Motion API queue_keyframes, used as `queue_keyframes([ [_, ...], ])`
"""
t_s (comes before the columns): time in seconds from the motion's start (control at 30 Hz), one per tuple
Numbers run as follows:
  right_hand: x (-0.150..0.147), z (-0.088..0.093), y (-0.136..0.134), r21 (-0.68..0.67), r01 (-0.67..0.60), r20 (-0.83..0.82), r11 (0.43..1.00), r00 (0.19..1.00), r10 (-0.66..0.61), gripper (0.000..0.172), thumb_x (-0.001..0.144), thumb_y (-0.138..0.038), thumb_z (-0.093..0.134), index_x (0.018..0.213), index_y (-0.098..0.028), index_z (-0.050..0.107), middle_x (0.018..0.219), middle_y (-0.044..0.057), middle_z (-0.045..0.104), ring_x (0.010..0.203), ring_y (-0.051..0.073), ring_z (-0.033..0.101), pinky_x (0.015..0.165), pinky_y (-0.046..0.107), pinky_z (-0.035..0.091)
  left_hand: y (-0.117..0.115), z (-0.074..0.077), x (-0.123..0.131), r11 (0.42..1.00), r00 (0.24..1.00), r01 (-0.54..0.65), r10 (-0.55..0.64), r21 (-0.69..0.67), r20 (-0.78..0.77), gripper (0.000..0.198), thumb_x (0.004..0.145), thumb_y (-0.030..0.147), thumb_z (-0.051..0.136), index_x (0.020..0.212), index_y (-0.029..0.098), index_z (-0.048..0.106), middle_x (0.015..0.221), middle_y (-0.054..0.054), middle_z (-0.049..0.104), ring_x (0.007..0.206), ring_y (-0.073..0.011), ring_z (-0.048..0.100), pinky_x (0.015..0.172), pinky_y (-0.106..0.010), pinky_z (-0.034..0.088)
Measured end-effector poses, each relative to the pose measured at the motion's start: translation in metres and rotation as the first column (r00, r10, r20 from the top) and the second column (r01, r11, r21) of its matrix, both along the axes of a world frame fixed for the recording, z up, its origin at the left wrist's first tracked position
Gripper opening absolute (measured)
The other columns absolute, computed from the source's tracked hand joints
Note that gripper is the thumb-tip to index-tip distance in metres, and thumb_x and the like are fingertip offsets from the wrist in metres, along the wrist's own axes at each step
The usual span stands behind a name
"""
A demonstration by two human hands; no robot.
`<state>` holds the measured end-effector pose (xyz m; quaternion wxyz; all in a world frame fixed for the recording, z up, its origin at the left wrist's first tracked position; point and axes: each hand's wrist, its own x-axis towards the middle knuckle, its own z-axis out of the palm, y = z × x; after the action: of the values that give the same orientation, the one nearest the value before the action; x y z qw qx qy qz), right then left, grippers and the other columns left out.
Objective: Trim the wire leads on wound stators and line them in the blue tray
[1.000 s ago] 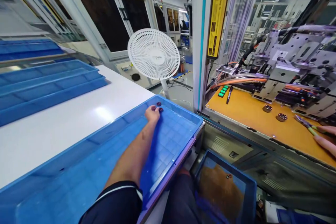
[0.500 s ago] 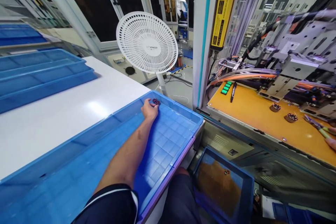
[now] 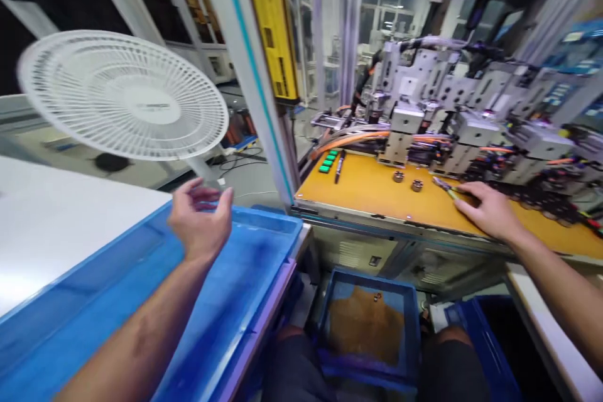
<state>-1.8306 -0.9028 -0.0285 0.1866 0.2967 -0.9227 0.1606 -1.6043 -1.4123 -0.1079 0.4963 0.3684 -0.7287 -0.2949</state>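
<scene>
Above the far end of the blue tray (image 3: 264,240): left hand (image 3: 200,221), fingers curled, thumb standing well apart from them, the grasp spread.
Orange worktop (image 3: 360,196): right hand (image 3: 487,208), thumb and forefinger pinching the handles of the pliers (image 3: 441,186), which lie on the surface; firmness of grip cannot be told.
Pliers' tip: pointing toward two round metal parts (image 3: 417,185), which stand close together, apart from each other.
Worktop's far left: green blocks (image 3: 328,161) in a row, with a black pen (image 3: 340,167) just beside them.
Behind the parts: machine (image 3: 407,119) with metal blocks and orange hoses.
Between the knees (image 3: 289,333): blue bin (image 3: 377,277), brown patch on its bottom, one small piece (image 3: 377,297) inside.
Left background: white fan (image 3: 151,103), tilted, beyond the tray.
</scene>
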Motion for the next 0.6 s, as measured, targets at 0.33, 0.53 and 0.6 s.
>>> queue_keyframes([
  [0.33,0.007,-0.001,0.006,-0.028,-0.071,0.021,0.997,0.997,0.072,0.031,0.085,-0.030,0.064,0.109,-0.012,0.071,0.118,0.014,0.070,0.108,0.025,0.064,0.100,0.038,0.049,0.254,0.089,-0.157,0.700,0.662,0.691,-0.713,0.180,0.231,0.075,0.059,0.011,0.086,0.128,0.017,0.056,0.094,-0.008,0.072,0.093,-0.0239,0.067,0.092,-0.037,0.049],
  [0.53,0.007,-0.003,0.011,-0.043,-0.097,0.038,0.994,0.994,0.098,0.028,0.090,-0.035,0.067,0.108,-0.013,0.068,0.113,0.011,0.069,0.107,0.022,0.064,0.098,0.042,0.049,0.269,0.092,-0.173,0.731,0.734,0.603,-0.665,0.318,0.138,0.066,0.066,0.008,0.079,0.127,0.013,0.052,0.087,-0.003,0.068,0.094,-0.0236,0.067,0.097,-0.044,0.048],
  [0.6,0.006,-0.002,0.012,-0.068,-0.113,0.032,0.991,0.993,0.116,0.027,0.090,-0.036,0.067,0.105,-0.013,0.068,0.109,0.010,0.070,0.103,0.022,0.065,0.095,0.043,0.051,0.272,0.096,-0.148,0.707,0.733,0.624,-0.677,0.333,0.064,0.068,0.066,0.007,0.077,0.128,0.015,0.050,0.088,-0.003,0.068,0.090,-0.0215,0.068,0.095,-0.042,0.050],
])
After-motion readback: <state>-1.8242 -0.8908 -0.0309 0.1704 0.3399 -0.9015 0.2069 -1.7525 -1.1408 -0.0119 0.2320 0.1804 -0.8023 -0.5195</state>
